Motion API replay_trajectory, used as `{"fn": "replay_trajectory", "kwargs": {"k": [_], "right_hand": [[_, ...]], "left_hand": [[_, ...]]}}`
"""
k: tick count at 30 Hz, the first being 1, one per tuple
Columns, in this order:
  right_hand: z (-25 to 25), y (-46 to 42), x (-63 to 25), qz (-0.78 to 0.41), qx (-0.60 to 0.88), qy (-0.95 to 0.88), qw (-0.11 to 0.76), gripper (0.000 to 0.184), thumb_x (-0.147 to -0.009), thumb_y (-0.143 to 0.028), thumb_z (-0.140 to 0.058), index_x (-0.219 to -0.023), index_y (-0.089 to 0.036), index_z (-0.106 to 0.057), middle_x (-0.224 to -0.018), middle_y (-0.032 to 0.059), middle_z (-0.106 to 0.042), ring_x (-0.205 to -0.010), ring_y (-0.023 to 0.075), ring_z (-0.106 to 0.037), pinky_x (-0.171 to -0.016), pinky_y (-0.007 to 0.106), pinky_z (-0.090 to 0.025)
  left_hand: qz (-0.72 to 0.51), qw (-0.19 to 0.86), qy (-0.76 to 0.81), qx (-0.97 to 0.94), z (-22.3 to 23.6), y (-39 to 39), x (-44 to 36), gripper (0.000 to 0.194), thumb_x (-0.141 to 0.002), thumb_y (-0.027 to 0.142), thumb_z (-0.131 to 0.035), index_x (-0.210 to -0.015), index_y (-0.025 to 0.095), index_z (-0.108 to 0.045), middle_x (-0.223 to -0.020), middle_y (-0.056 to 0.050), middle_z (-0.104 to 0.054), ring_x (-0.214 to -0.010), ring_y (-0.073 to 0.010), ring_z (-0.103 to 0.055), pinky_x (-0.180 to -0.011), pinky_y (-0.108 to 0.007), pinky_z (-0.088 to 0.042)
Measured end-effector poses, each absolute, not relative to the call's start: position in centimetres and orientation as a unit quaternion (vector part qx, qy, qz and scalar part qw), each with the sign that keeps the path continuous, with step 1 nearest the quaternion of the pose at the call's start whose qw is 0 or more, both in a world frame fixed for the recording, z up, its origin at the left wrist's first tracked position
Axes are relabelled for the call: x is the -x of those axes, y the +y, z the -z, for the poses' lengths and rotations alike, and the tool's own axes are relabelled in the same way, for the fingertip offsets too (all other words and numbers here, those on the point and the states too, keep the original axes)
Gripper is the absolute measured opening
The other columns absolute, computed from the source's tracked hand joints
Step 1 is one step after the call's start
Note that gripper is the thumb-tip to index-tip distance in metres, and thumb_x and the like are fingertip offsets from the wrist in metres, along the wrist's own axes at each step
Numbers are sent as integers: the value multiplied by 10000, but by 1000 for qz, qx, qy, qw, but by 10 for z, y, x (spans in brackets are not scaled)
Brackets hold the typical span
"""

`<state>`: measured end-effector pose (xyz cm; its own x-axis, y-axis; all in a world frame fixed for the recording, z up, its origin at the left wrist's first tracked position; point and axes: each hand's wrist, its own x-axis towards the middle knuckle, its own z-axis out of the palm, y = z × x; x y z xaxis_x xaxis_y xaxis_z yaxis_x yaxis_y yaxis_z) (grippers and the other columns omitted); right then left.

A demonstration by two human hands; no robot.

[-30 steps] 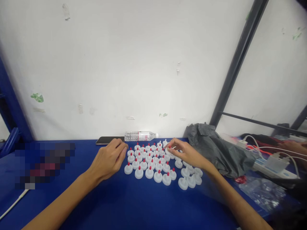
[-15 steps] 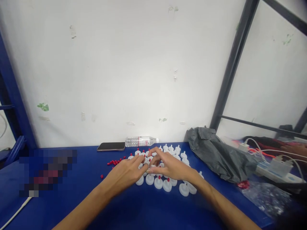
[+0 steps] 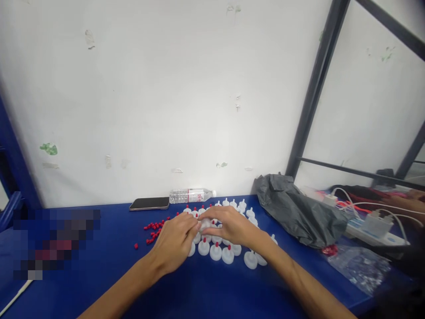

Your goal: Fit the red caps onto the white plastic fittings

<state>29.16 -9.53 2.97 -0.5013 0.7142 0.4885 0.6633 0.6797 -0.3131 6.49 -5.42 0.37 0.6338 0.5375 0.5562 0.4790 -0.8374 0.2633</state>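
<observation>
White nozzle caps (image 3: 215, 252) with round bases and pointed spouts stand in a cluster on the blue tabletop. Several in the front and left part carry small red tips; those at the back right have bare spouts. My right hand (image 3: 232, 226) is curled, with thumb and fingers around a white nozzle cap (image 3: 206, 224). Against the left side of that cap, my left hand (image 3: 175, 241) has its fingers pressed together; whatever they pinch is hidden. Loose small red tips (image 3: 153, 233) lie scattered left of my left hand.
Along the wall lie a phone (image 3: 149, 203) and a clear plastic bottle (image 3: 191, 196) on its side. To the right are a grey plastic bag (image 3: 295, 210), a clear bag (image 3: 358, 268) and a power strip (image 3: 378, 228) with cables. A blurred-out object (image 3: 59, 241) is at the left.
The view has shifted slightly. My right hand now has a white nozzle cap between its fingers. My left fingers, spread before, have closed together beside it.
</observation>
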Motion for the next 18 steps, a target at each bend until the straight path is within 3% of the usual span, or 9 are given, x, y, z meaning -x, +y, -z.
{"fn": "replay_trajectory", "kwargs": {"k": [3, 8, 10, 13, 18], "right_hand": [[-33, -88, -334, 13, 480, -816, 322, 300, -966, -363, -585, -1242, -271, -656, -1170, 84, -688, -947, 225, -682, -863, 394, -552], [-45, -87, -394, 5, 571, -735, 367, 251, -933, -435, -601, -1022, -214, -678, -988, 64, -726, -876, 229, -692, -858, 388, -542], [-47, -89, -394, -30, 565, -745, 354, 227, -931, -433, -600, -968, -216, -659, -938, 36, -739, -877, 207, -696, -856, 345, -536], [-45, -92, -381, -99, 547, -772, 310, 224, -897, -438, -645, -921, -216, -656, -896, 11, -748, -841, 181, -695, -787, 289, -531], [-39, -92, -371, -162, 540, -792, 235, 267, -814, -473, -727, -837, -208, -722, -883, 25, -745, -789, 176, -658, -684, 268, -481]], "left_hand": [[-380, 81, 353, -851, -15, -41, -45, 441, -1016, 441, -275, -656, 237, -430, -668, 8, -560, -634, -183, -517, -607, -335, -404], [-340, -40, 456, -821, -27, -9, -6, 372, -997, 424, -278, -811, 236, -540, -822, -17, -611, -838, -227, -585, -697, -330, -416], [-295, -60, 485, -821, -25, 0, -1, 367, -994, 392, -276, -906, 232, -595, -932, -43, -625, -929, -247, -599, -699, -334, -430], [-240, -61, 500, -830, -17, 8, -1, 398, -994, 355, -273, -1027, 234, -650, -1070, -65, -614, -911, -241, -626, -677, -336, -452], [-174, -52, 480, -858, -10, 16, 3, 374, -971, 270, -320, -1133, 240, -655, -1155, -67, -623, -926, -233, -663, -726, -341, -480]]}}
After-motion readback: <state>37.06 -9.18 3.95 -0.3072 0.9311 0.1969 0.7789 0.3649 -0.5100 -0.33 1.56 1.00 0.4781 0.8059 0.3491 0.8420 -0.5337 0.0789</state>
